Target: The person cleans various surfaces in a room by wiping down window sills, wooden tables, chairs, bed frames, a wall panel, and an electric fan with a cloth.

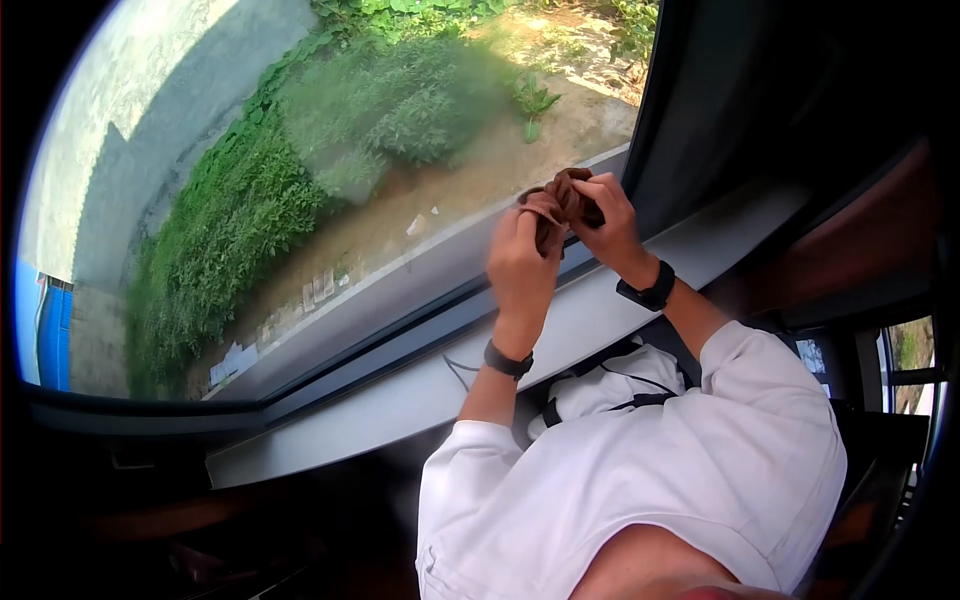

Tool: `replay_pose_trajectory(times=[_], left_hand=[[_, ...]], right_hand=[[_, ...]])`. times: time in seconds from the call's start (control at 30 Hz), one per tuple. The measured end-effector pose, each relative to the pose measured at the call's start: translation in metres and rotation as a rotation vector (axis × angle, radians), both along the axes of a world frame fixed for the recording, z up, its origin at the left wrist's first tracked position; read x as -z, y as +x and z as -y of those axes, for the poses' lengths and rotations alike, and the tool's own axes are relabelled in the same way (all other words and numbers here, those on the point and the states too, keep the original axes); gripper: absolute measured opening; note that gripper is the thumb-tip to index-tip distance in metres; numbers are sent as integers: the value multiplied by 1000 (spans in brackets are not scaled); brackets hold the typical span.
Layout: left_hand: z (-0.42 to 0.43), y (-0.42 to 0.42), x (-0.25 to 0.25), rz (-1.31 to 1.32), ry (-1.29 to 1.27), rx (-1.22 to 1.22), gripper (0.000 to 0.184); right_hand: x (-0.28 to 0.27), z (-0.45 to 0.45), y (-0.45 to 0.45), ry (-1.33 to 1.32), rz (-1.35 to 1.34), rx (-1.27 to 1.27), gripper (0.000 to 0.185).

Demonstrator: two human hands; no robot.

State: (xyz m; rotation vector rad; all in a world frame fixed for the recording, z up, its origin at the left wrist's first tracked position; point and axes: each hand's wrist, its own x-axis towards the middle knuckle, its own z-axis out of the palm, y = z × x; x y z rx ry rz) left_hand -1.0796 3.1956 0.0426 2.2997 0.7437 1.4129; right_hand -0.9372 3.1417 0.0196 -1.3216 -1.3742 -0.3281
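Note:
A crumpled brown cloth is held up between my two hands in front of the window pane. My left hand is closed on its left part, fingers curled over the folds. On the right part, my right hand grips the bunched fabric with thumb and fingers. Some of the cloth is hidden behind my fingers. Both hands are above the pale windowsill, close to the lower window frame. A dark band circles each wrist.
The large window glass spans the upper left, hazy in places. Outside are green bushes, bare ground and a grey wall. A thin dark cord lies on the sill. Dark furniture stands at the right.

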Motion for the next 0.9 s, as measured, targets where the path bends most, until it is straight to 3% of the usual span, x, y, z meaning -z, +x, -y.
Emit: replay_pose_trajectory(times=[0.1,0.23,0.4,0.57,0.9], left_hand=[[0,24,-30,32,41,51,27],[-5,66,-79,167,190,130,20],[-8,92,-101,226,267,130,24],[0,85,-69,89,144,141,27],[2,57,21,-26,-58,161,26]], right_hand=[[-36,-2,18,106,42,150,49],[-84,-3,44,271,113,339,48],[-97,-4,55,261,190,445,44],[-82,7,50,130,169,469,42],[18,12,34,-46,-4,357,37]])
